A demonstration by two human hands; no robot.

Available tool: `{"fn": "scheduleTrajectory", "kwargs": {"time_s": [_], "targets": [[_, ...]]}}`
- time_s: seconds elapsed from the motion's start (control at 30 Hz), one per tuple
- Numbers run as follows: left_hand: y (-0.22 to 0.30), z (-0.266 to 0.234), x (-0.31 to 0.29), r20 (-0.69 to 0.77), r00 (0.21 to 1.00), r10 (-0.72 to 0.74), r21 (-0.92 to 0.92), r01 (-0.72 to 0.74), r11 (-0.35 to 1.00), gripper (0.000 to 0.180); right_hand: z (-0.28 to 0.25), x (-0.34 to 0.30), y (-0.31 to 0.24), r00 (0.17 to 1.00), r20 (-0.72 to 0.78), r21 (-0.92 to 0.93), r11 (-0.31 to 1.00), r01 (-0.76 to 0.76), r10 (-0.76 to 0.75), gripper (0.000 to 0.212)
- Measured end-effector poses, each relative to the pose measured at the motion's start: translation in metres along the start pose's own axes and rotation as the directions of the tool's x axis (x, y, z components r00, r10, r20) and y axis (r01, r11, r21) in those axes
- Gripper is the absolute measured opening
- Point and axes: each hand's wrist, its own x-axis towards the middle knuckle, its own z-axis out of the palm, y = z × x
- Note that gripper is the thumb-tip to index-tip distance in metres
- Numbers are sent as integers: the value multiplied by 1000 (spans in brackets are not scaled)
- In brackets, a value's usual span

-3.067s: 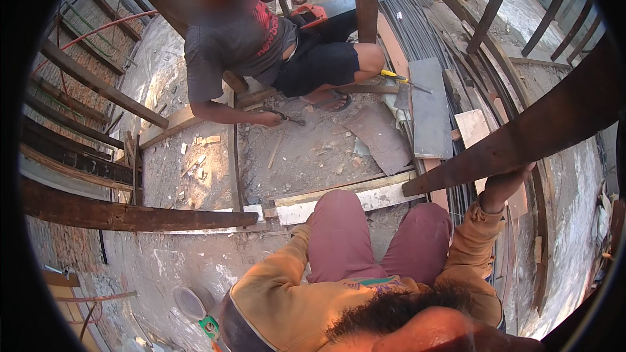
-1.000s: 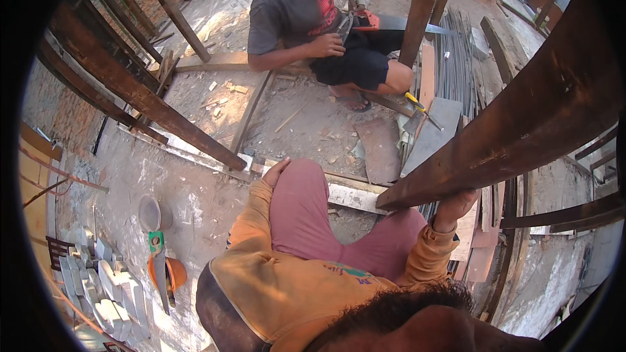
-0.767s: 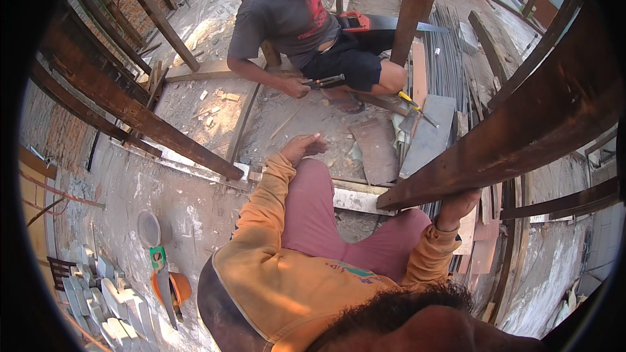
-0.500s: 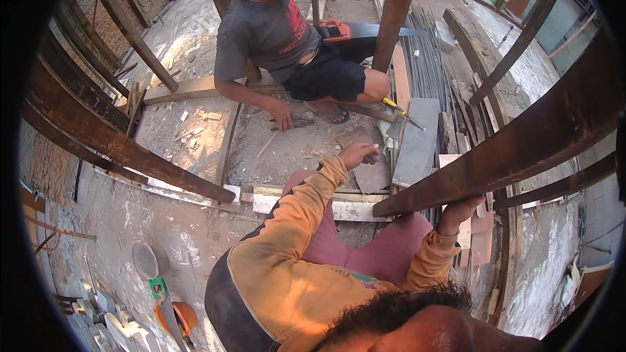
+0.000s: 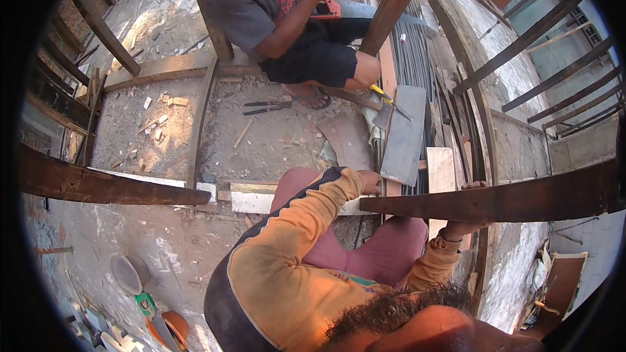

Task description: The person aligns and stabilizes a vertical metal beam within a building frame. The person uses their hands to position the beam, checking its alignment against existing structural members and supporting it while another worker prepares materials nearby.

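A dark wooden beam (image 5: 495, 206) lies across the right of the view, its squared end close to my knees. My right hand (image 5: 463, 225) grips it from beneath, fingertips showing over its far edge. Right by the beam's squared end is my left hand (image 5: 370, 182), fingers curled down; what they hold, if anything, is hidden. Just beyond lies a grey rectangular board (image 5: 403, 133) on a bundle of thin metal rods (image 5: 407, 49). A yellow-handled tool (image 5: 382, 93) rests against that board. A pale wood board (image 5: 441, 164) sits between my hands, past the beam.
Opposite me crouches a co-worker (image 5: 248, 19), both hands raised together. Long-handled black pincers (image 5: 267, 105) lie on the rubble. A red-handled saw (image 5: 329, 8) is beside the co-worker. Upright posts (image 5: 398, 6) surround us. At lower left are a bucket (image 5: 129, 272) and a green-handled saw (image 5: 145, 303).
The beam has swung from a slant to nearly level across the view. My left hand has come down to its end. The co-worker's hand has left the pincers and risen.
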Motion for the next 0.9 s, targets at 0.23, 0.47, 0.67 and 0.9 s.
{"fn": "scheduleTrajectory", "kwargs": {"time_s": [0.23, 0.47, 0.67, 0.9], "targets": [[0, -18, 1, -78, 995, 57, -27, -59, 998, 55, 5, -1, -6, 997, -68, -101, 994, 41, -48, 97], [5, -17, -5, -82, 994, 66, -30, -69, 997, 57, 36, 4, -8, 972, -168, -154, 979, 136, -161, 82], [10, -25, -15, -62, 997, 35, -53, -38, 998, 60, 31, 6, -10, 969, -96, -365, 914, 179, -229, 84], [8, -26, -21, -65, 996, 53, -53, -57, 997, 61, 37, 3, -10, 966, -243, -117, 992, 56, -84, 86]]}}
